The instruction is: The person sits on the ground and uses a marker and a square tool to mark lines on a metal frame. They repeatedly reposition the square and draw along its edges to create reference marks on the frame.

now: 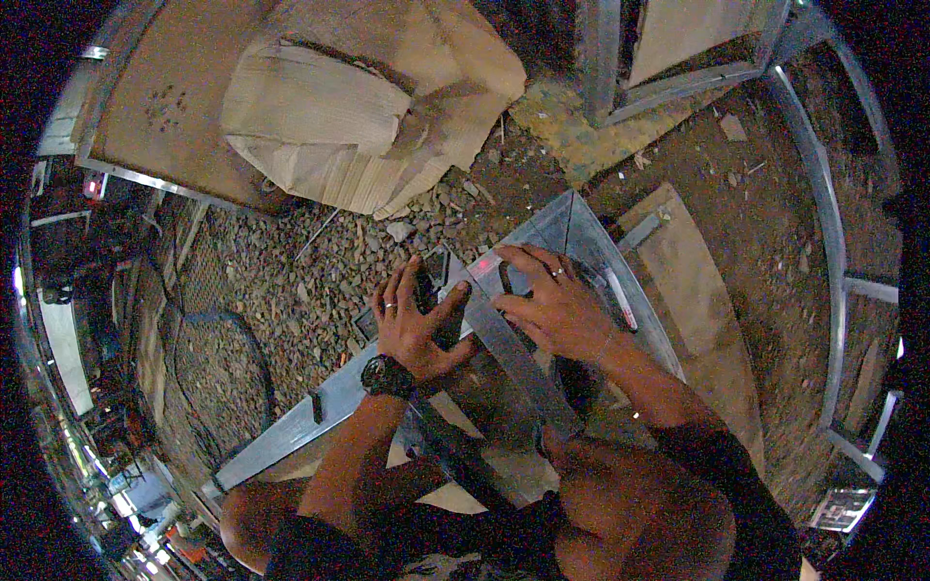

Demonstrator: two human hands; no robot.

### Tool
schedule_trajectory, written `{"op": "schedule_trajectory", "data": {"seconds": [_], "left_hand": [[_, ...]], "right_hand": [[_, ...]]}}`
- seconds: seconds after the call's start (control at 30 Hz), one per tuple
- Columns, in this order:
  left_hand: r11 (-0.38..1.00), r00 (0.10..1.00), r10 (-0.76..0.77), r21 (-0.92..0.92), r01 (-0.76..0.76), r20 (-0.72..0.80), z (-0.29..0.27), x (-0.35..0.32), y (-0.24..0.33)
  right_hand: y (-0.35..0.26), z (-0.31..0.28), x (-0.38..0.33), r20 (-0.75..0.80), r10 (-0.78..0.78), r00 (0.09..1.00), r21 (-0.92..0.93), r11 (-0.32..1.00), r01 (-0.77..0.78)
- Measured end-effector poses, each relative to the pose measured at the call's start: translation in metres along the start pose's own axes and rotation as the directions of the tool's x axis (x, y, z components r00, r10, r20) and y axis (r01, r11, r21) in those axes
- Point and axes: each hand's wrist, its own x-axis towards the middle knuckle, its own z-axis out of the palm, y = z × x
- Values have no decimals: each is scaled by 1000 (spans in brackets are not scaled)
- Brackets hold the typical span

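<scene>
Metal frame lies near gravel, crumpled cardboard and looping dark cable.

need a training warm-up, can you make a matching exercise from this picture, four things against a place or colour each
Things
1. Flat metal bar
2. Wristwatch
3. Pen-like stick
4. Creased cardboard

Place or colour
A. Tan, at the picture's top
B. Black, behind the left hand
C. Between left hand and right hand
D. White and red, right of the right hand

Pairs: 1-C; 2-B; 3-D; 4-A
</scene>
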Motion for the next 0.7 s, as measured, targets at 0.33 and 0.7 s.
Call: {"op": "schedule_trajectory", "data": {"seconds": [0.33,0.7], "left_hand": [[1000,1000,-9,-1,9,28,-1,0,0],[1000,1000,2,12,-2,5,0,1,3]], "right_hand": [[1,-8,16,124,-97,987,-113,987,112],[7,-5,21,176,-172,969,-96,977,190]]}}
